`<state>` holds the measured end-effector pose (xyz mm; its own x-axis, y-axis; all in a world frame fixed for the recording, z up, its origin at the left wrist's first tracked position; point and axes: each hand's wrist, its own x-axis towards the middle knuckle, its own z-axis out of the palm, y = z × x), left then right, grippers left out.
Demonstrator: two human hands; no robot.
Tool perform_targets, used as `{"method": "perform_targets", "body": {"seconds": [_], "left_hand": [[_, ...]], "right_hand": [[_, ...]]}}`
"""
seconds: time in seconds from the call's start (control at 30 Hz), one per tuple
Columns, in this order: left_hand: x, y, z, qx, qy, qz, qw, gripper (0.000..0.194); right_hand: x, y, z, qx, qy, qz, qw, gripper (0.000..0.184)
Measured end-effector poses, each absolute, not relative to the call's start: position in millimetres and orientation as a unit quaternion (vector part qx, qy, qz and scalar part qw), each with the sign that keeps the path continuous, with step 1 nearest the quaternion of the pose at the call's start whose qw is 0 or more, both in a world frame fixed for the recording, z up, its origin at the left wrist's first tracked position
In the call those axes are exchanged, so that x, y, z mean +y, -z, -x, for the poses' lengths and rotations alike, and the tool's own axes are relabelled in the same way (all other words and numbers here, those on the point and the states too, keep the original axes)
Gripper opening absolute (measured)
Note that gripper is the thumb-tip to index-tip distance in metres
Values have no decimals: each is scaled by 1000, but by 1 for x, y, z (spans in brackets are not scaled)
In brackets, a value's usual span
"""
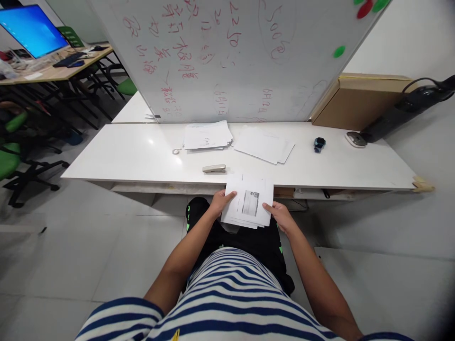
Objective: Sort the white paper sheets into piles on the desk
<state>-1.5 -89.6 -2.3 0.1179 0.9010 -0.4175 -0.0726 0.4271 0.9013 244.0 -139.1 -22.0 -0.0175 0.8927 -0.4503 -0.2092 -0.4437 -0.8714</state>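
Note:
Between my two hands is a small stack of printed paper sheets (236, 210), held at the desk's front edge above my lap. The top sheet carries a grey picture, and the lower edges of the sheets are uneven. My left hand (221, 201) pinches the left side with the thumb on top. On the right side, my right hand (280, 215) grips the same sheets, thumb on top and fingers hidden beneath. Just beyond the sheets lies a light-coloured stapler (213, 169). Farther back are a thick paper pile (207, 135) and a spread of loose papers (261, 143).
A whiteboard (227, 61) with red writing stands along the back of the white desk (142, 156). To the right are a dark watch (319, 144), a computer mouse (356, 139), a cardboard box (355, 102) and a black cylindrical object (401, 111). A small ring-like item (176, 151) lies left.

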Motion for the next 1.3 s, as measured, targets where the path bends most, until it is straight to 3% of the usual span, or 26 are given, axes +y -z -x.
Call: {"method": "perform_targets", "body": {"seconds": [0.27, 0.4, 0.5, 0.7, 0.87, 1.07, 1.3], "left_hand": [[-95, -5, -10, 509, -355, -464, 633, 55], [-91, -26, -18, 474, -386, -529, 589, 51], [-80, -54, -23, 448, -449, -520, 572, 44], [-38, -114, -27, 314, -536, -528, 579, 28], [-4, -112, -39, 299, -549, -447, 640, 52], [-2, -92, -44, 430, -477, -489, 590, 38], [0, -115, -32, 403, -479, -614, 482, 32]], "right_hand": [[-134, 14, -233, -351, -631, 551, 419, 59], [-124, -10, -225, -457, -520, 588, 418, 54], [-113, -43, -222, -477, -426, 612, 466, 50], [-74, -104, -222, -534, -399, 478, 572, 37], [-42, -89, -212, -472, -432, 497, 586, 43], [-41, -74, -199, -471, -422, 557, 539, 50], [-38, -97, -208, -499, -407, 532, 549, 47]]}}
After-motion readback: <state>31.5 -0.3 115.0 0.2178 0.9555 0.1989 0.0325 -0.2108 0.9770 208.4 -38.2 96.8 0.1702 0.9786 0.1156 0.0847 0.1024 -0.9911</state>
